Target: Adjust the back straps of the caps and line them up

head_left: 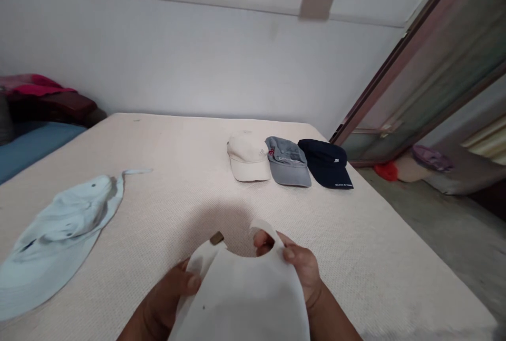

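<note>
A white cap (253, 293) is held between both hands at the bottom centre, its back opening facing away from me. My left hand (174, 291) grips its left side near a strap end with a brass-coloured buckle (217, 238). On the other side, my right hand (300, 264) pinches the cap by the loose strap (264, 226), which curls over the fingers. The two strap ends are apart. A pale blue cap (59, 241) lies at the left with its strap undone. Farther back sit a cream cap (247, 156), a grey cap (288, 162) and a navy cap (326, 162) in a row.
The caps lie on a bed-like surface with a cream textured cover (166, 151), against a pale wall (177, 61). Pink cloth (39, 85) and a blue surface (39, 143) are at the left. To the right are a framed glass door (419, 83) and a grey floor (438, 225).
</note>
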`<state>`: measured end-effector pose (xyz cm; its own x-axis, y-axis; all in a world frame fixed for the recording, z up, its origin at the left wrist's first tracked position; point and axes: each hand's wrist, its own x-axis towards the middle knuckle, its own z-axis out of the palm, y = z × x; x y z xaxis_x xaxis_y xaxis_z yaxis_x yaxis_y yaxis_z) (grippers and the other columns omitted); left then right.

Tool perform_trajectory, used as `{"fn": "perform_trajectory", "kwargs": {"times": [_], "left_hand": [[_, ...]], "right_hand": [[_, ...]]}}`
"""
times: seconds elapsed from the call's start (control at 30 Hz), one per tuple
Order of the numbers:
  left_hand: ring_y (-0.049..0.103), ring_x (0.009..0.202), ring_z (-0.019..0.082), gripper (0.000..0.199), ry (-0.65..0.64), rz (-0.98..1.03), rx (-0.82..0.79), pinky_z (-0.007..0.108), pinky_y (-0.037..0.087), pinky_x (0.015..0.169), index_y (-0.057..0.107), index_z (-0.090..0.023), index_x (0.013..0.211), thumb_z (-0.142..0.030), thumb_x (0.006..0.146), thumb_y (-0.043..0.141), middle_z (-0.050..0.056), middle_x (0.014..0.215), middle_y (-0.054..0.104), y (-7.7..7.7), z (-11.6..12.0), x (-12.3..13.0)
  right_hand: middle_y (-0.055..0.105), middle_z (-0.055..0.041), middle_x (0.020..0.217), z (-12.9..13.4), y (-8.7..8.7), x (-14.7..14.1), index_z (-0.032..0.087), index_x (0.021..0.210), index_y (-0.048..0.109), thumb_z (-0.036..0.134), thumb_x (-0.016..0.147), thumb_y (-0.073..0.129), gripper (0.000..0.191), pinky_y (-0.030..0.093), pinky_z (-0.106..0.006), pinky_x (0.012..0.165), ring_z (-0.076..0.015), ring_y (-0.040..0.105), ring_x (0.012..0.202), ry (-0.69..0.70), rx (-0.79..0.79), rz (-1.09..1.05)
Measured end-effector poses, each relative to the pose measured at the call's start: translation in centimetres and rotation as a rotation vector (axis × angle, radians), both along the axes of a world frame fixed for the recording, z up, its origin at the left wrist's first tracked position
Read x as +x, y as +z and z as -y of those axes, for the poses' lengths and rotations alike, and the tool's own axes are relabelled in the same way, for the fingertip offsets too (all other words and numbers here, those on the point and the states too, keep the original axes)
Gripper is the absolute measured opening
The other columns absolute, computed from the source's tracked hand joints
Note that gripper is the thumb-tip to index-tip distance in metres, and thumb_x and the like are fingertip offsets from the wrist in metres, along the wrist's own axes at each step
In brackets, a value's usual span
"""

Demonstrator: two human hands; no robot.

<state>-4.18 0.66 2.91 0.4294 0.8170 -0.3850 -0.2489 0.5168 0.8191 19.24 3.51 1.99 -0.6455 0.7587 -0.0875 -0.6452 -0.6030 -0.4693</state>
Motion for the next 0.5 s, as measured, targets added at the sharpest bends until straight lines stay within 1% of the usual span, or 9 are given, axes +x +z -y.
{"fn": "perform_trajectory", "kwargs": {"times": [0.07,0.13,0.2,0.23,0.3,0.33,0.4,0.47,0.5], "left_hand": [[0.066,0.078,0.028,0.031,-0.058,0.060,-0.036,0.033,0.048,0.065,0.074,-0.020,0.076,-0.049,0.064,0.070,0.007,0.069,0.070,0.7,0.0,0.2],[0.066,0.075,0.025,0.027,-0.098,0.092,-0.078,0.033,0.048,0.068,0.073,-0.020,0.085,-0.042,0.072,0.067,0.007,0.075,0.072,1.1,-0.3,0.4],[0.066,0.073,0.024,0.025,-0.098,0.101,-0.111,0.035,0.048,0.070,0.071,-0.018,0.095,-0.031,0.075,0.066,0.007,0.081,0.072,0.9,-0.9,0.6],[0.066,0.071,0.023,0.025,-0.077,0.104,-0.121,0.035,0.048,0.070,0.070,-0.017,0.098,-0.027,0.075,0.066,0.008,0.081,0.072,0.8,-1.3,0.8],[0.065,0.068,0.022,0.026,0.010,0.114,-0.134,0.034,0.048,0.067,0.069,-0.015,0.097,-0.019,0.071,0.066,0.008,0.080,0.071,0.3,-2.2,1.1],[0.064,0.066,0.021,0.026,0.073,0.118,-0.133,0.032,0.048,0.065,0.068,-0.015,0.094,-0.014,0.068,0.065,0.008,0.078,0.071,0.1,-2.6,1.3],[0.061,0.060,0.018,0.024,0.193,0.120,-0.128,0.028,0.047,0.059,0.068,-0.015,0.082,-0.006,0.061,0.062,0.004,0.070,0.069,-0.1,-3.3,1.8],[0.057,0.054,0.016,0.019,0.287,0.119,-0.133,0.026,0.045,0.055,0.065,-0.015,0.072,-0.005,0.058,0.057,0.001,0.061,0.064,0.0,-3.5,2.2],[0.055,0.053,0.015,0.016,0.319,0.119,-0.136,0.026,0.044,0.054,0.064,-0.016,0.070,-0.007,0.060,0.056,0.000,0.059,0.062,0.1,-3.5,2.4]], "right_hand": [[0.059,-0.0022,0.065,-0.4,0.1,0.7,0.011,0.094,0.065,0.035,0.066,0.067,0.037,0.044,-0.020,0.050,-0.0117,0.056,0.054,-0.025,0.025,0.030],[0.059,-0.0033,0.067,-0.6,0.2,1.2,0.012,0.090,0.066,0.041,0.072,0.063,0.034,0.044,-0.022,0.052,-0.0123,0.056,0.057,-0.053,0.070,0.085],[0.057,-0.0031,0.069,-0.8,0.4,1.6,0.014,0.082,0.066,0.038,0.075,0.062,0.026,0.042,-0.022,0.054,-0.0119,0.055,0.059,-0.100,0.135,0.143],[0.056,-0.0028,0.070,-1.0,0.6,1.8,0.014,0.078,0.066,0.034,0.075,0.063,0.021,0.042,-0.022,0.055,-0.0116,0.054,0.060,-0.123,0.169,0.165],[0.055,-0.0027,0.071,-1.2,0.8,2.0,0.013,0.070,0.065,0.028,0.073,0.065,0.015,0.041,-0.023,0.058,-0.0117,0.053,0.063,-0.133,0.225,0.216],[0.055,-0.0029,0.071,-1.3,0.8,2.0,0.013,0.068,0.065,0.027,0.072,0.066,0.015,0.040,-0.023,0.058,-0.0118,0.053,0.063,-0.107,0.236,0.262],[0.056,-0.0033,0.068,-1.5,0.6,2.0,0.012,0.069,0.065,0.025,0.071,0.065,0.014,0.038,-0.022,0.055,-0.0117,0.053,0.060,-0.019,0.219,0.411],[0.056,-0.0021,0.064,-1.7,0.0,1.8,0.012,0.072,0.065,0.024,0.072,0.063,0.012,0.035,-0.022,0.050,-0.0108,0.050,0.054,0.048,0.172,0.595],[0.055,-0.0011,0.062,-1.8,-0.3,1.7,0.013,0.073,0.065,0.023,0.072,0.062,0.010,0.033,-0.022,0.049,-0.0103,0.049,0.052,0.047,0.157,0.688]]}}
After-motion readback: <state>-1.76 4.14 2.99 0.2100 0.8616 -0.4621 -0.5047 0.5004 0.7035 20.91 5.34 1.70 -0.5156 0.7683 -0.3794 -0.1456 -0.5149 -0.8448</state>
